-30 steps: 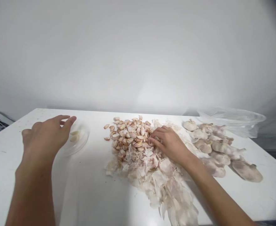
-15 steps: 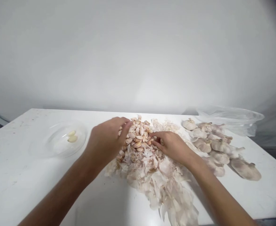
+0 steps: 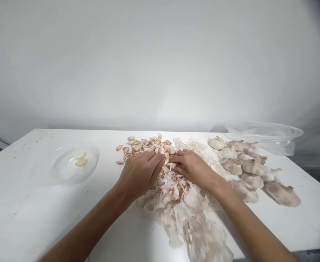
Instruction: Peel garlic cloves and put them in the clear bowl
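Observation:
My left hand (image 3: 141, 171) lies palm down over the near left part of a pile of unpeeled garlic cloves (image 3: 150, 145). Its thumb rests alongside the hand, while the other fingertips are hidden underneath. Facing it, my right hand (image 3: 191, 166) touches the right side of the pile. Its fingers are bent, and a gap shows between thumb and forefinger; I see no clove gripped there. Papery garlic skins (image 3: 185, 207) spread below and between both wrists. Several cloves lie loose to the left of the pile.
A clear plate (image 3: 64, 178) at left holds two peeled cloves (image 3: 81, 160). Whole garlic bulbs (image 3: 254, 167) are grouped at right, with a clear plastic bag (image 3: 271, 136) behind them. A white wall (image 3: 160, 65) rises beyond the white table (image 3: 18, 203).
My left hand has moved right and nearer to me, closer to my right hand. Cloves at the pile's left side are now uncovered and more spread out. The right hand has barely shifted.

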Demonstrator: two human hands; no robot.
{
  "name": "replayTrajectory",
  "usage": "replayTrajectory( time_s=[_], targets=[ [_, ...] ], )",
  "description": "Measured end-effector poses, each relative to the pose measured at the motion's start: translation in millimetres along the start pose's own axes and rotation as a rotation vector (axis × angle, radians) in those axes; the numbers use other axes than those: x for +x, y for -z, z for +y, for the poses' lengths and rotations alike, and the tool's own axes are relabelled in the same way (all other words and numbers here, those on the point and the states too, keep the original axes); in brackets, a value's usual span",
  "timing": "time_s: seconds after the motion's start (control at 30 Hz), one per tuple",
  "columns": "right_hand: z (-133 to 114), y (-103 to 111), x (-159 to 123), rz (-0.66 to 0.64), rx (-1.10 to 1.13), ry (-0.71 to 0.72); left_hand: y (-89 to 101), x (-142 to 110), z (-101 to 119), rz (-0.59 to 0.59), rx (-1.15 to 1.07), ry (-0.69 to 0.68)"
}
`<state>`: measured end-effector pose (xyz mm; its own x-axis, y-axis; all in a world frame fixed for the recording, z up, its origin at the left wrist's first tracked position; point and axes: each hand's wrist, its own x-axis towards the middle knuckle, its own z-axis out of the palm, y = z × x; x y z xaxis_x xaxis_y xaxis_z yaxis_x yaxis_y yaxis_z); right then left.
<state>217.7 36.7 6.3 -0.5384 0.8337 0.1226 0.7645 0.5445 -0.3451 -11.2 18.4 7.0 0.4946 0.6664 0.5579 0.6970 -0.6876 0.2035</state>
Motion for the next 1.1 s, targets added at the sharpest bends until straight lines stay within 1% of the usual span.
replayTrajectory(
  time_s=[0.07, 0.13, 0.2, 0.27, 0.33, 0.4, 0.43, 0.5, 0.57, 0.63, 0.73, 0.8, 0.83, 0.93, 1.03, 1.1],
  targets=[
    [1.2, 3.5, -1.5, 0.060, 0.069, -0.004, -0.7, -0.3, 2.7, 0.014, -0.018, -0.010],
    [1.1, 6.9, -3.1, 0.145, 0.169, -0.030, -1.7, -0.3, 3.9, 0.021, -0.055, 0.018],
    [-2.2, 8.5, -4.6, 0.227, 0.274, -0.057, -2.8, 0.0, 4.8, 0.026, -0.112, 0.071],
    [-8.7, 7.3, -6.0, 0.301, 0.374, -0.043, -3.6, 0.3, 7.1, 0.037, -0.196, 0.155],
    [-17.3, 3.6, -7.4, 0.379, 0.458, 0.015, -4.4, 0.0, 11.2, 0.053, -0.340, 0.276],
    [-25.9, -1.2, -8.6, 0.460, 0.522, 0.072, -5.4, -1.1, 16.0, 0.054, -0.536, 0.393],
    [-29.7, -3.4, -9.0, 0.503, 0.551, 0.091, -5.9, -1.9, 18.2, 0.055, -0.630, 0.432],
    [-36.3, -7.0, -9.3, 0.585, 0.607, 0.114, -7.1, -3.5, 21.2, 0.084, -0.752, 0.457],
    [-41.5, -9.4, -9.0, 0.651, 0.641, 0.117, -8.2, -4.4, 21.8, 0.154, -0.766, 0.437],
    [-46.0, -11.0, -8.6, 0.670, 0.663, 0.099, -9.3, -4.7, 20.5, 0.240, -0.748, 0.414],
    [-52.2, -12.4, -8.7, 0.642, 0.744, 0.052, -11.3, -4.5, 17.2, 0.357, -0.762, 0.389],
    [-55.0, -11.7, -9.5, 0.608, 0.788, 0.037, -12.4, -4.6, 14.7, 0.410, -0.723, 0.326],
    [-55.8, -10.5, -10.1, 0.587, 0.785, 0.034, -12.7, -4.8, 13.2, 0.428, -0.675, 0.273],
    [-56.3, -5.1, -11.9, 0.543, 0.778, 0.007, -13.3, -6.5, 8.0, 0.416, -0.509, 0.095],
    [-55.5, -0.7, -13.3, 0.516, 0.904, -0.083, -14.6, -8.9, 2.3, 0.369, -0.396, -0.038],
    [-54.0, 0.6, -13.9, 0.453, 0.994, -0.153, -15.7, -10.1, -1.2, 0.360, -0.357, -0.107]
  ],
)
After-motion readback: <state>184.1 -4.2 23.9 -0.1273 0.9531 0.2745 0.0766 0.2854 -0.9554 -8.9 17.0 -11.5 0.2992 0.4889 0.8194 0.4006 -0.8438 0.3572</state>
